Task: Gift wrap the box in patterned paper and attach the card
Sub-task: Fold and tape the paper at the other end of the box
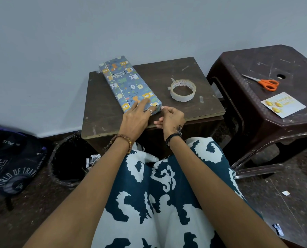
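Observation:
A long box [127, 81] wrapped in blue animal-patterned paper lies diagonally on the small brown table [185, 108]. My left hand [137, 116] presses flat on the box's near end, fingers spread. My right hand [170, 119] is at the near right corner of the box, thumb and fingertip pinched at the paper's edge; whether a bit of tape is between them I cannot tell. A roll of clear tape [182, 90] sits on the table to the right of the box. The card [282, 104], white with gold balloons, lies on the dark plastic stool [256, 122].
Orange-handled scissors [263, 82] lie on the stool beyond the card. A short tape strip [201, 99] sticks to the table. A black bin [68, 161] stands on the floor at left, beside a dark backpack [11, 163]. Paper scraps lie on the floor.

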A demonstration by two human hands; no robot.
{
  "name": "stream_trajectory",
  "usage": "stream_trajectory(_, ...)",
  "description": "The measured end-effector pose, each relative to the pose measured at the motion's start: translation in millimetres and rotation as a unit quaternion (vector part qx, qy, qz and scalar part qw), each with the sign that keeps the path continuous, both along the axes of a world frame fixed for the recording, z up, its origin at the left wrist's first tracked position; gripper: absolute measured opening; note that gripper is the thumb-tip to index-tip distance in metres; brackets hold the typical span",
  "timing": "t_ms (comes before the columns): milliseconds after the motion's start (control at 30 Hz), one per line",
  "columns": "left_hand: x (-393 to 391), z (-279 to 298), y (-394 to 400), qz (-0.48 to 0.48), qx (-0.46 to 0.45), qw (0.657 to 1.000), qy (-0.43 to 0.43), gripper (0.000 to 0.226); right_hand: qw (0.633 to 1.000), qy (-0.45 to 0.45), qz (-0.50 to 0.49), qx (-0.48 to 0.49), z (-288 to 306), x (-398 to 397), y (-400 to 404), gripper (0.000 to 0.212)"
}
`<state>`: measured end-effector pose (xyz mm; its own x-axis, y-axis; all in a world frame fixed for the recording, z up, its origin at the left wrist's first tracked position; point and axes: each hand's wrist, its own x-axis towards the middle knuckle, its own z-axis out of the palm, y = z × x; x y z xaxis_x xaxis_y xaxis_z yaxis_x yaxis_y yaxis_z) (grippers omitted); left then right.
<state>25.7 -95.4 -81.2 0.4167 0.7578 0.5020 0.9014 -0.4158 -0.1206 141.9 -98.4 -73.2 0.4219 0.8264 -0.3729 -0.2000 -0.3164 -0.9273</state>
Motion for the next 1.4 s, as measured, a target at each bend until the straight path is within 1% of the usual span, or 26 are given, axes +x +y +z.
stream_trajectory(33, 1, 1, 0, 0.005, -0.004, 1.000, 0.000, 0.025, 0.997, -0.069, 0.018, 0.002, -1, 1, 3, 0.013)
stream_trajectory(67, 2, 2, 0, 0.009, -0.006, 1.000, -0.002, 0.022, 0.986, -0.159, 0.045, 0.007, -1, 2, 6, 0.016)
stream_trajectory(133, 2, 2, 0, 0.014, -0.009, 1.000, -0.007, 0.021, 0.942, -0.320, 0.097, 0.019, -2, 5, 10, 0.020)
stream_trajectory(200, 2, 3, 0, 0.014, -0.013, 1.000, -0.014, 0.021, 0.898, -0.421, 0.129, 0.022, 0, 10, 11, 0.021)
stream_trajectory(267, 2, 5, 0, 0.009, -0.017, 1.000, -0.020, 0.024, 0.849, -0.508, 0.141, 0.035, 3, 17, 11, 0.023)
stream_trajectory(333, 3, 7, -1, 0.011, -0.024, 0.999, -0.032, 0.026, 0.809, -0.568, 0.137, 0.068, 6, 24, 17, 0.023)
stream_trajectory(433, 10, 7, 1, 0.029, -0.046, 0.996, -0.064, 0.029, 0.776, -0.606, 0.097, 0.148, 7, 36, 33, 0.021)
stream_trajectory(467, 14, 7, 2, 0.038, -0.052, 0.995, -0.072, 0.028, 0.761, -0.623, 0.091, 0.160, 7, 40, 40, 0.022)
stream_trajectory(567, 29, 11, 5, 0.078, -0.066, 0.991, -0.089, 0.016, 0.724, -0.672, 0.117, 0.104, -1, 46, 58, 0.031)
stream_trajectory(667, 45, 15, 10, 0.124, -0.087, 0.981, -0.120, 0.010, 0.697, -0.702, 0.102, 0.101, -5, 45, 71, 0.039)
stream_trajectory(700, 49, 16, 12, 0.130, -0.083, 0.980, -0.129, 0.009, 0.694, -0.704, 0.105, 0.107, -8, 45, 76, 0.041)
stream_trajectory(767, 53, 18, 14, 0.121, -0.081, 0.979, -0.146, 0.005, 0.701, -0.690, 0.148, 0.106, -10, 48, 83, 0.040)
stream_trajectory(833, 50, 22, 14, 0.095, -0.102, 0.977, -0.158, 0.011, 0.695, -0.694, 0.154, 0.106, -12, 52, 89, 0.033)
stream_trajectory(867, 46, 25, 14, 0.081, -0.125, 0.972, -0.183, 0.016, 0.693, -0.696, 0.149, 0.111, -12, 53, 90, 0.030)
stream_trajectory(900, 41, 26, 13, 0.066, -0.144, 0.962, -0.224, 0.020, 0.697, -0.693, 0.137, 0.122, -12, 53, 90, 0.028)
stream_trajectory(967, 29, 26, 10, 0.030, -0.185, 0.927, -0.326, 0.025, 0.707, -0.685, 0.111, 0.138, -12, 52, 87, 0.026)
stream_trajectory(1000, 23, 23, 7, 0.011, -0.203, 0.910, -0.361, 0.027, 0.711, -0.682, 0.097, 0.142, -12, 53, 87, 0.026)
stream_trajectory(1033, 18, 21, 3, -0.001, -0.215, 0.902, -0.374, 0.030, 0.712, -0.682, 0.088, 0.142, -13, 54, 86, 0.025)
stream_trajectory(1100, 9, 14, -4, 0.002, -0.225, 0.912, -0.343, 0.040, 0.707, -0.688, 0.081, 0.142, -12, 56, 84, 0.020)
stream_trajectory(1233, -2, 7, -6, 0.018, -0.241, 0.943, -0.229, 0.067, 0.708, -0.685, 0.068, 0.158, -16, 60, 86, 0.016)
stream_trajectory(1300, -3, 4, -4, 0.015, -0.243, 0.952, -0.186, 0.072, 0.716, -0.677, 0.062, 0.158, -16, 61, 86, 0.016)
stream_trajectory(1333, -2, 3, -4, 0.017, -0.243, 0.954, -0.177, 0.073, 0.725, -0.667, 0.069, 0.155, -15, 60, 84, 0.015)
stream_trajectory(1400, -1, 1, -3, 0.022, -0.235, 0.956, -0.177, 0.073, 0.737, -0.653, 0.052, 0.167, -12, 59, 80, 0.007)
